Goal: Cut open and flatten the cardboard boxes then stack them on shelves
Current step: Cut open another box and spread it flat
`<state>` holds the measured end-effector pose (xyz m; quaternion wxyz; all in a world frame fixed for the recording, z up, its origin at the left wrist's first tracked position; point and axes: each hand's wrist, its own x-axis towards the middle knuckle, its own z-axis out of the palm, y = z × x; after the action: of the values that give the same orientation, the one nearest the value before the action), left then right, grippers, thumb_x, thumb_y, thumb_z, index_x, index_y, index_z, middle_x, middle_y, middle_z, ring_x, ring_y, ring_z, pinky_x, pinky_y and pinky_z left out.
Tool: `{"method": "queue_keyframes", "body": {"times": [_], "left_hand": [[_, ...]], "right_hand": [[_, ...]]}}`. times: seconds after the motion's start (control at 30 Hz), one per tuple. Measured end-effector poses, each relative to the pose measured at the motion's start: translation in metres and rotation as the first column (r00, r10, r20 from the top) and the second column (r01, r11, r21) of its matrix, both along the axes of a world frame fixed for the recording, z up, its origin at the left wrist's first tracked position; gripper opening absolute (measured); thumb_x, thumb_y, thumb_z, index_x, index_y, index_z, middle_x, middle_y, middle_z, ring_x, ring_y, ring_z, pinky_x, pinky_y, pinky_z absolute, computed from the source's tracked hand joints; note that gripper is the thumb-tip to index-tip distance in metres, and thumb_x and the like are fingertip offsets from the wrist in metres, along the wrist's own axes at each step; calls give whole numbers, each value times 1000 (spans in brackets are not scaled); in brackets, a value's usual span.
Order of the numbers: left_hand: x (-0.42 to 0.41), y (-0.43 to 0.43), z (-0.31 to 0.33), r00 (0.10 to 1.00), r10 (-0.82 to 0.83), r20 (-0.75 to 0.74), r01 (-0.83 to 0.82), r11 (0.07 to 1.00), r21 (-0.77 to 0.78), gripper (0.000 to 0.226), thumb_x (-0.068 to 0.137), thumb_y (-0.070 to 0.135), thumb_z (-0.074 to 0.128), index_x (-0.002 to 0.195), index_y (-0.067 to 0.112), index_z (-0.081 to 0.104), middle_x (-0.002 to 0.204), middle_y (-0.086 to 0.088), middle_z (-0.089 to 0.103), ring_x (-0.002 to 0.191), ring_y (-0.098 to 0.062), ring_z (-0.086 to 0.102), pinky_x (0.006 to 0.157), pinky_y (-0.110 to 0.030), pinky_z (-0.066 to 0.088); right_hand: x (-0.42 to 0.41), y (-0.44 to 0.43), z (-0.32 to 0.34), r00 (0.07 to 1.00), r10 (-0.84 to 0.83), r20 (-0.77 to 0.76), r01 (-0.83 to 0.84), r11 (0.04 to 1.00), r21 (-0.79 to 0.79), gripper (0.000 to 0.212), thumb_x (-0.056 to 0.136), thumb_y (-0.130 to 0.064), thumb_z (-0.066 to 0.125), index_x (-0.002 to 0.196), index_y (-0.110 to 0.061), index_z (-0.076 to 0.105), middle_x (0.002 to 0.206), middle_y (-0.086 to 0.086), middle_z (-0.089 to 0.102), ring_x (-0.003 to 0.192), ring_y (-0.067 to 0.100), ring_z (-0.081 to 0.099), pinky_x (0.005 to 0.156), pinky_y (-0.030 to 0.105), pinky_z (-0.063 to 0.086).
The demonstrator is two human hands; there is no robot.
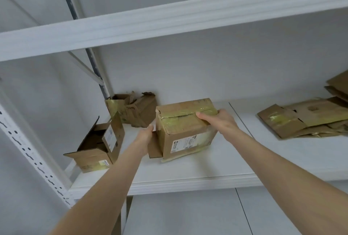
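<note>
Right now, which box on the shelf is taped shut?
The middle box, held by the left hand and right hand; the front-left box and crumpled back box are open.

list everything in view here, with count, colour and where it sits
taped brown cardboard box with a white label: one, brown with yellowish tape, middle of the shelf
open brown cardboard box: one, brown, left end of the shelf, on its side
crumpled brown cardboard box: one, brown, back left by the wall
flattened brown cardboard pieces: one pile, number unclear, brown, right side of the shelf
white metal shelf: one, white, bears all the cardboard
upper white shelf beam: one, white, overhead
perforated white upright: one, white, far left
left hand: one, grips the taped box's left side
right hand: one, grips its top right edge
</note>
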<state>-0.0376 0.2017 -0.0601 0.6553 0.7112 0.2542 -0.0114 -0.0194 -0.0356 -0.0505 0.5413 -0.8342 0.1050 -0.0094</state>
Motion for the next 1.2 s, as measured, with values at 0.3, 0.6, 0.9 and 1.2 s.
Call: {"method": "queue_keyframes", "body": {"times": [0.3, 0.6, 0.9, 1.2], "left_hand": [[21, 17, 30, 801, -597, -34, 331, 395, 857, 129, 63, 71, 73, 156, 16, 3, 163, -2, -2, 150, -19, -2, 121, -48, 4], [54, -3, 30, 725, -634, -269, 391, 57, 919, 119, 64, 50, 80, 155, 23, 9, 152, -6, 16, 141, -26, 17, 112, -44, 31], [87, -42, 34, 669, -710, -219, 308, -4, 951, 117, 60, 51, 80, 154, 27, 15, 150, -8, 20, 140, -27, 21, 111, -45, 34], [87, -36, 23, 684, -668, -293, 438, 55, 897, 127, 47, 60, 71, 154, 30, 11, 153, -5, 16, 141, -25, 25, 112, -45, 34]], "right_hand": [[15, 57, 11, 989, -143, -41, 112, 896, -430, 85, 69, -80, 59, 124, -18, 46, 126, 8, 54, 116, 29, 55, 90, 39, 48], [21, 58, 0, 982, -190, -18, 162, 878, -451, 69, 86, -72, 45, 129, -17, 47, 129, 11, 51, 120, 32, 51, 88, 39, 41], [-2, -27, -44, 955, -290, 57, 264, 751, -605, 34, 103, -27, 37, 131, -12, 49, 131, 13, 52, 123, 30, 44, 93, 41, 40], [-8, -74, -115, 928, -306, -215, 13, 602, -799, 42, 97, -11, 42, 139, -9, 39, 134, 11, 43, 122, 30, 41, 100, 39, 37]]}}
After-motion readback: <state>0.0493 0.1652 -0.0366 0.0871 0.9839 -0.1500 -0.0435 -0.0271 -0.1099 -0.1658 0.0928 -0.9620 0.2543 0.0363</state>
